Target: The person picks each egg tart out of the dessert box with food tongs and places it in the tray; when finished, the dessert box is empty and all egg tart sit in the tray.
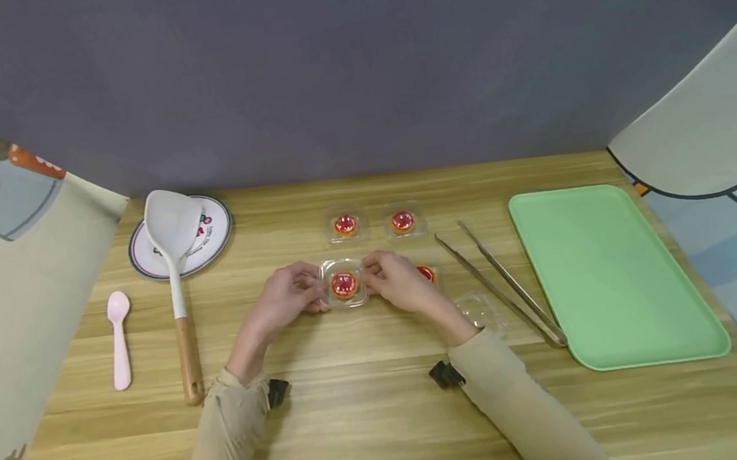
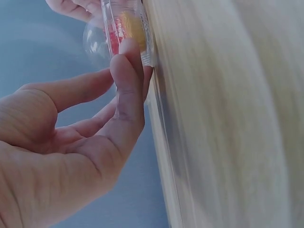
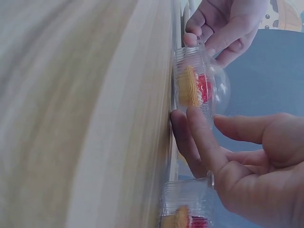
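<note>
Head view, clear box (image 1: 345, 302) with tart (image 1: 344, 285), midway across table (image 1: 360, 416), near-square, long axis unclear, domed lid (image 3: 221, 90) facing up, left hand (image 1: 289, 294) pinching left edge, right hand (image 1: 401, 280) pinching right edge.

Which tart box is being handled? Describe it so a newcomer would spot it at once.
On the wooden table, look left from the green tray to the middle. There, in front of two rear boxes, is a clear box with a red-topped tart inside. Unlike its neighbours, it is held between the left hand and the right hand.
</note>
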The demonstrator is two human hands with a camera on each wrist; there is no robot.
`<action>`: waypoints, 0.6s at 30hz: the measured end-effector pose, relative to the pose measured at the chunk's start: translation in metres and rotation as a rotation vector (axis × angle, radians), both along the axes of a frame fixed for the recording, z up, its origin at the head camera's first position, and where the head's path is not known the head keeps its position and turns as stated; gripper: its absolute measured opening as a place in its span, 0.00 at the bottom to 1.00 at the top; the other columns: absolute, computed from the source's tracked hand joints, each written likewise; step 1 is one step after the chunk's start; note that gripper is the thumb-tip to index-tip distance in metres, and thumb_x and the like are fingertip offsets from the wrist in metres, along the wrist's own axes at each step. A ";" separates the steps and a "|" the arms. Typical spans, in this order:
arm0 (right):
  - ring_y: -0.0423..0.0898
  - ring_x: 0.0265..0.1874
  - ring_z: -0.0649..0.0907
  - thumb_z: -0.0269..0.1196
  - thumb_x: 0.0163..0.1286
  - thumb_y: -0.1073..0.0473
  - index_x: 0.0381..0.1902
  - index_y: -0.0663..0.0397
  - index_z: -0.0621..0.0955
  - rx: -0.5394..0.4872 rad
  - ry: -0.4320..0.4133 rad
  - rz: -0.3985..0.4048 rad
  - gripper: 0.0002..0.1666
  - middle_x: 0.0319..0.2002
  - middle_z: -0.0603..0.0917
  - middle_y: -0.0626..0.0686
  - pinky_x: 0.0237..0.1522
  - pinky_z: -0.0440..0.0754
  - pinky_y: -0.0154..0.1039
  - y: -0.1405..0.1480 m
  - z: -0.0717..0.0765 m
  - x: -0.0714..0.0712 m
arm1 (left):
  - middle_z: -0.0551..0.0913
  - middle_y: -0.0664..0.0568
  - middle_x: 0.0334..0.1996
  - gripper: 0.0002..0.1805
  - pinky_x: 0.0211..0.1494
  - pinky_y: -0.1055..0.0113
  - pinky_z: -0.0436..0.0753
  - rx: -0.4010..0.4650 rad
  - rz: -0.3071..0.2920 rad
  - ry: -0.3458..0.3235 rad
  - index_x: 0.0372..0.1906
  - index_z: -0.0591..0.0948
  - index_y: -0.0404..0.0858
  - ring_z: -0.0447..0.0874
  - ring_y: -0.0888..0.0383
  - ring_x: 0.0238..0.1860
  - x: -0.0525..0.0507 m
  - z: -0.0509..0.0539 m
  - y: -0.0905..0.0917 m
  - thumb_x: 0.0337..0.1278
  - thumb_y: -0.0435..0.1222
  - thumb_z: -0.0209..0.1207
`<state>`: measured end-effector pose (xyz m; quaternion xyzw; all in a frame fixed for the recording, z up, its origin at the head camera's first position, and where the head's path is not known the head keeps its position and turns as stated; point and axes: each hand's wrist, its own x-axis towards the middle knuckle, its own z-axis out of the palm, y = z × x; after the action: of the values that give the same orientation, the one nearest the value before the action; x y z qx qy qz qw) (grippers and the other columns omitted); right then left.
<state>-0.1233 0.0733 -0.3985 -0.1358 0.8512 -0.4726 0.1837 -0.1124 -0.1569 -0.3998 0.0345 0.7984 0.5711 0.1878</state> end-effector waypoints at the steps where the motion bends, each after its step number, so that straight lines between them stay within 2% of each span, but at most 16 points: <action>1: 0.58 0.51 0.88 0.59 0.82 0.68 0.66 0.77 0.75 0.002 -0.003 -0.007 0.21 0.54 0.85 0.68 0.54 0.90 0.43 0.000 0.000 0.000 | 0.86 0.30 0.45 0.20 0.42 0.64 0.93 -0.006 0.001 0.005 0.65 0.73 0.17 0.89 0.54 0.33 0.000 0.000 0.000 0.72 0.20 0.59; 9: 0.59 0.51 0.88 0.60 0.80 0.69 0.65 0.72 0.75 0.029 0.036 0.005 0.19 0.53 0.87 0.68 0.52 0.91 0.43 0.002 0.002 0.000 | 0.86 0.31 0.45 0.22 0.41 0.62 0.94 -0.038 -0.004 0.032 0.66 0.74 0.21 0.90 0.53 0.33 -0.001 0.002 0.002 0.70 0.18 0.59; 18: 0.61 0.53 0.87 0.60 0.79 0.72 0.64 0.76 0.74 0.017 0.050 0.001 0.19 0.53 0.86 0.71 0.52 0.91 0.44 0.000 0.002 0.002 | 0.87 0.32 0.44 0.22 0.41 0.61 0.94 -0.060 -0.006 0.053 0.66 0.75 0.23 0.90 0.51 0.34 -0.001 0.002 0.001 0.69 0.18 0.60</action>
<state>-0.1215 0.0734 -0.3967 -0.1463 0.8593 -0.4620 0.1637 -0.1131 -0.1559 -0.3976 0.0464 0.8197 0.5453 0.1692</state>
